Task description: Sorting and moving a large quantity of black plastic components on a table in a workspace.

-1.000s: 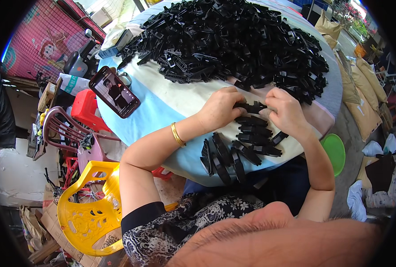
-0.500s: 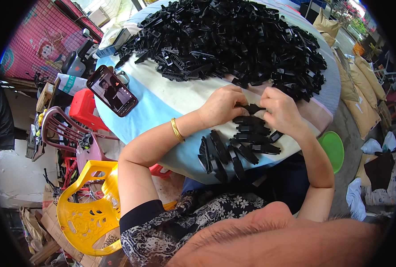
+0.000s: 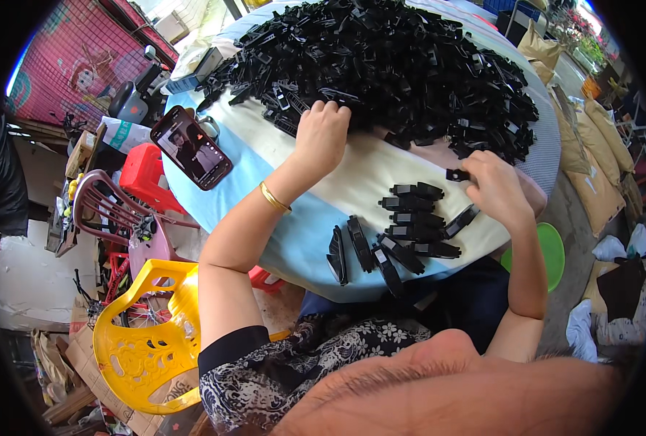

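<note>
Left hand: gone from the small rows up to the black parts heap, grip curled on loose pieces. Right hand: grip pinching one clip above sorted rows on counter; a fresh pick begins.

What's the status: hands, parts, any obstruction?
Left hand reaching into the big pile of black plastic parts, fingers curled on it. Right hand pinching a small black piece beside the sorted row. Phone lies off left, clear of both.
</note>
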